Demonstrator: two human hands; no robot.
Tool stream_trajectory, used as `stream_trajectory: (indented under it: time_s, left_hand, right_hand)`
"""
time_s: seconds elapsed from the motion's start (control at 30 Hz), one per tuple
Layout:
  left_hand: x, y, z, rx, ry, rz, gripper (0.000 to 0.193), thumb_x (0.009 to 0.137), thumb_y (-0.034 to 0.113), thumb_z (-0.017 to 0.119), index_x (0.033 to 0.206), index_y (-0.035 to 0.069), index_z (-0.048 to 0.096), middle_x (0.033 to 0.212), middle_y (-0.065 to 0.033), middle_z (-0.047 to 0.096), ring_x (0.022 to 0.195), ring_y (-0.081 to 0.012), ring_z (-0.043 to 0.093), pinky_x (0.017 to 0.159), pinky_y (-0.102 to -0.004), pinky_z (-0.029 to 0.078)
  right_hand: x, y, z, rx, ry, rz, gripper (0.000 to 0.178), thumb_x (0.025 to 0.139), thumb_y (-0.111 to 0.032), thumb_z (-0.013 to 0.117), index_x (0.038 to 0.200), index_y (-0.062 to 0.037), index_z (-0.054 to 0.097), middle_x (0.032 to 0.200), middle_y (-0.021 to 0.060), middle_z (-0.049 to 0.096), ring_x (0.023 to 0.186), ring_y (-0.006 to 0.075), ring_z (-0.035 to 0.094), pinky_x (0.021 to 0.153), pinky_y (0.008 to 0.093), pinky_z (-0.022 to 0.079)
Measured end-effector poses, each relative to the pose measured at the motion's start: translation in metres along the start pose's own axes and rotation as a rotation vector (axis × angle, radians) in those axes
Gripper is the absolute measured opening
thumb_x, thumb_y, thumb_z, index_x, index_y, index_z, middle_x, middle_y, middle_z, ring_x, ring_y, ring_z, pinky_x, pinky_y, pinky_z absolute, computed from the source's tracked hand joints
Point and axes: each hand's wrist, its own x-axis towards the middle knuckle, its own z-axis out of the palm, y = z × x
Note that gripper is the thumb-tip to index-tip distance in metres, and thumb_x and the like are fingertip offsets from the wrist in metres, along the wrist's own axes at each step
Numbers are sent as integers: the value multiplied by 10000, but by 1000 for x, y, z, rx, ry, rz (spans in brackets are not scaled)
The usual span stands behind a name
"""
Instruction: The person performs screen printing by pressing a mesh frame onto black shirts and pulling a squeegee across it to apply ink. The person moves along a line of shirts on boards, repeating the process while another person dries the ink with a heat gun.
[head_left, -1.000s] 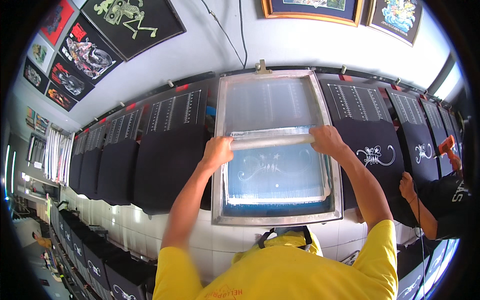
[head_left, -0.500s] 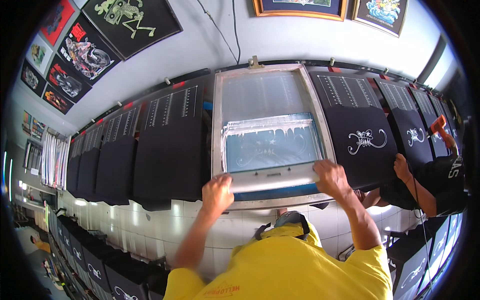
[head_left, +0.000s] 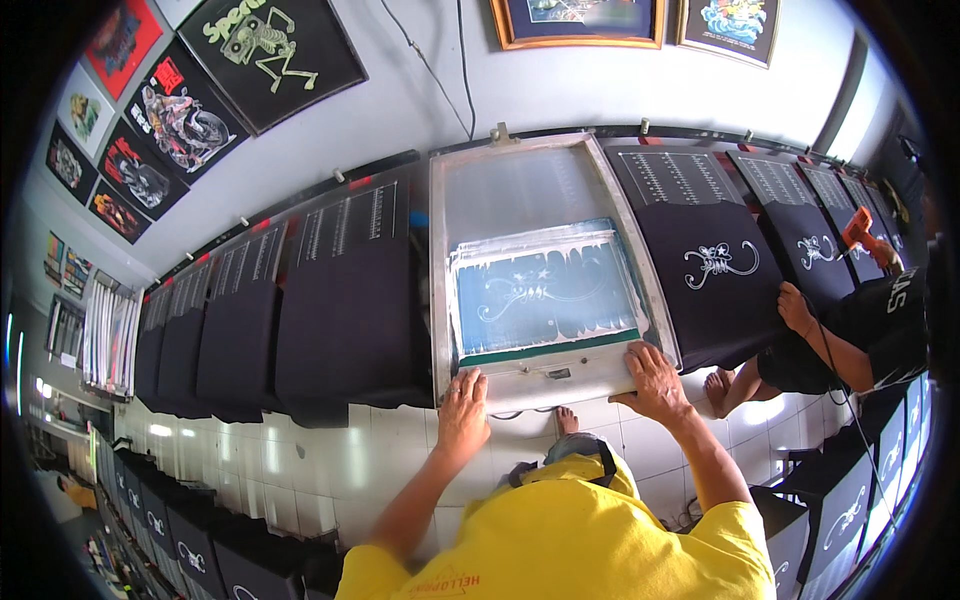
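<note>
A framed printing screen (head_left: 655, 290) lies over one pallet in front of me. Its blue stencil area (head_left: 545, 290) shows a scroll-and-star design, with white ink smeared round the edges. Across the near end of the screen lies a wide metal squeegee (head_left: 520, 382), its green blade edge turned away from me toward the stencil. My left hand (head_left: 463, 415) is on the squeegee's left end, fingers over the top. My right hand (head_left: 657, 385) grips the right end the same way. The undersides of both hands are hidden.
Black shirts (head_left: 345, 310) lie on pallets to the left. To the right, a printed black shirt (head_left: 722, 265) has a white scroll design. Farther right, a co-worker's hand holds an orange heat gun (head_left: 868, 235). More shirt-covered pallets (head_left: 200, 545) stand behind me.
The squeegee has come nearer to me and tilted, so its green blade edge now shows. White ink streaks now border the lower stencil. My fingers lie straighter over the squeegee; the view has shifted slightly.
</note>
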Motion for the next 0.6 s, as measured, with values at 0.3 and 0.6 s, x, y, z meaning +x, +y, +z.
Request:
stream_trajectory:
  time_s: [0.3, 0.6]
  left_hand:
    - [0, -50, 4, -472, 364, -215, 480, 900, 265, 668, 1269, -23, 561, 1310, -217, 556, 1223, -393, 514, 1059, -469, 396]
    - [-3, -96, 54, -444, 308, -504, 273, 958, 172, 592, 1110, -38, 675, 996, -231, 674, 910, -397, 653, 823, -421, 522]
  right_hand:
    - [8, 49, -1, 84, 373, 354, 336, 892, -161, 643, 1192, -11, 617, 1222, 201, 620, 1130, 367, 594, 968, 433, 487]
    - [14, 120, 55, 507, 397, 763, 212, 848, -86, 601, 997, 18, 709, 825, 160, 708, 747, 209, 683, 715, 333, 513]
